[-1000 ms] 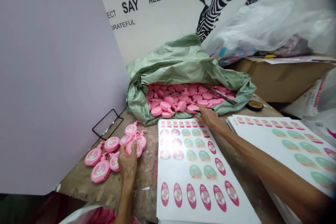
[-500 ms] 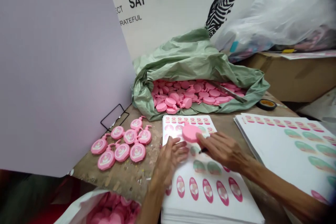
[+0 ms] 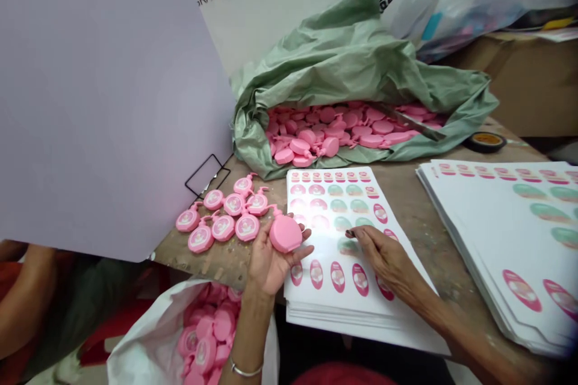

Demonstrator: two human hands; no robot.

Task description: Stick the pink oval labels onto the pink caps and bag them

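My left hand (image 3: 271, 264) cradles a pink plastic pump-bottle piece (image 3: 285, 233), its blank side up, at the edge of a white sticker sheet stack (image 3: 343, 307). My right hand (image 3: 383, 258) rests on that top sheet, pinching a small dark tool (image 3: 350, 233) whose kind I cannot make out. Just left of my left hand lie several labelled pink pieces (image 3: 235, 216) on the wooden table (image 3: 419, 234). Beyond them, a green woven sack (image 3: 356, 66) lies open, full of unlabelled pink pieces (image 3: 334, 126).
A second sticker sheet stack (image 3: 497, 240) fills the right. A white bag (image 3: 135, 343) of pink pieces sits below the table edge. A lilac board (image 3: 103, 96) stands left, beside a wire frame (image 3: 208, 175). A co-worker's arm (image 3: 27, 271) shows at far left. A tape roll (image 3: 485, 142) lies behind.
The pink piece held over the sheet by both hands now lies in my left hand, further left. My right hand has let go and dropped to the sheet. The view has tilted downward.
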